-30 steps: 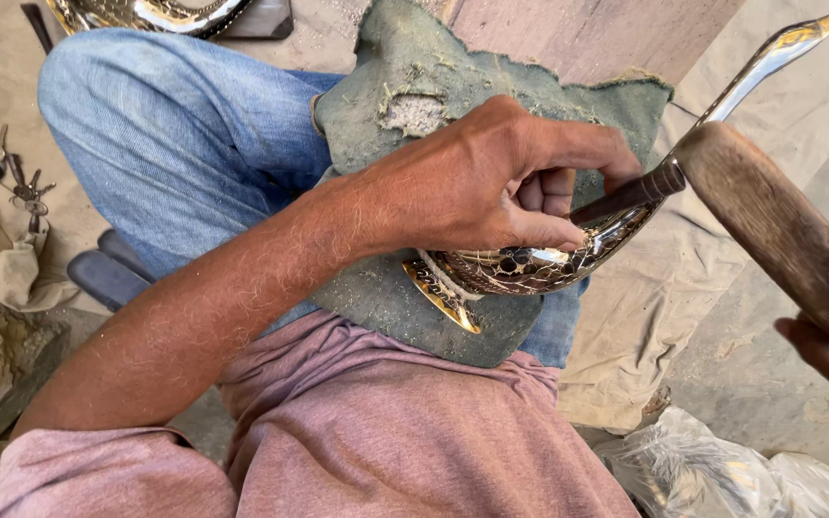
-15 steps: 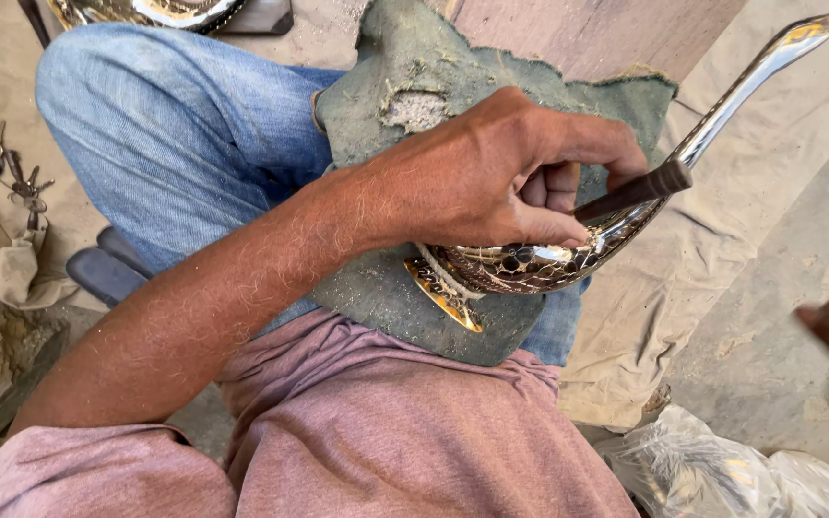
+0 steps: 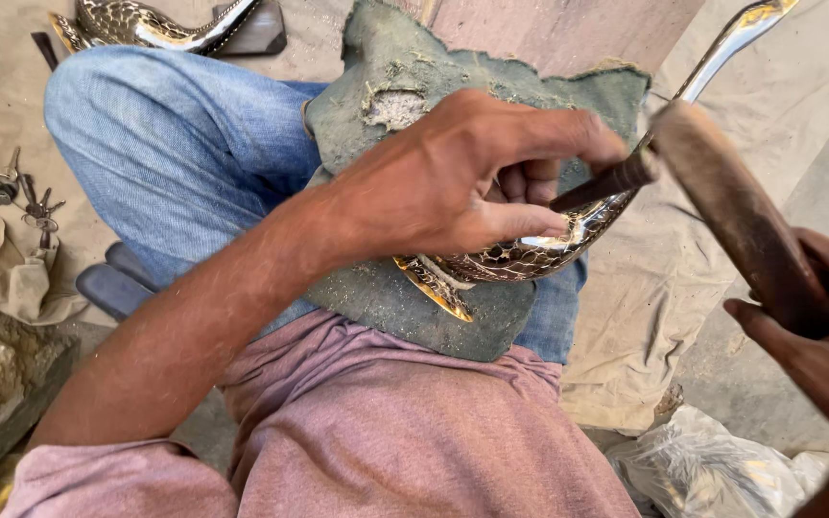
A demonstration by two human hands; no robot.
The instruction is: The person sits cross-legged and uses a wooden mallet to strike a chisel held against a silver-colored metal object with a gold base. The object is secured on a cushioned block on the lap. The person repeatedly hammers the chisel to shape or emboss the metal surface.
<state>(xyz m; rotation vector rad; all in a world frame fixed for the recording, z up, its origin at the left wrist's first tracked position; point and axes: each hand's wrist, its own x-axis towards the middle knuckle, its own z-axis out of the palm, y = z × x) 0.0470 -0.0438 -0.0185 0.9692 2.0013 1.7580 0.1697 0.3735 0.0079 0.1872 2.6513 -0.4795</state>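
Left hand (image 3: pixel 462 177) pinches a slim dark metal punch (image 3: pixel 606 182) onto the engraved brass bird-shaped piece (image 3: pixel 530 254) lying under its fingers on the grey-green pad (image 3: pixel 405 297), while right hand (image 3: pixel 817 336) grips a brown wooden mallet (image 3: pixel 731 206) touching the punch's top.

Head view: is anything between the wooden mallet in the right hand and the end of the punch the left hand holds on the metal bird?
Nothing visible: the mallet in the right hand sits at the punch end; the left hand grips lower, over the metal bird.
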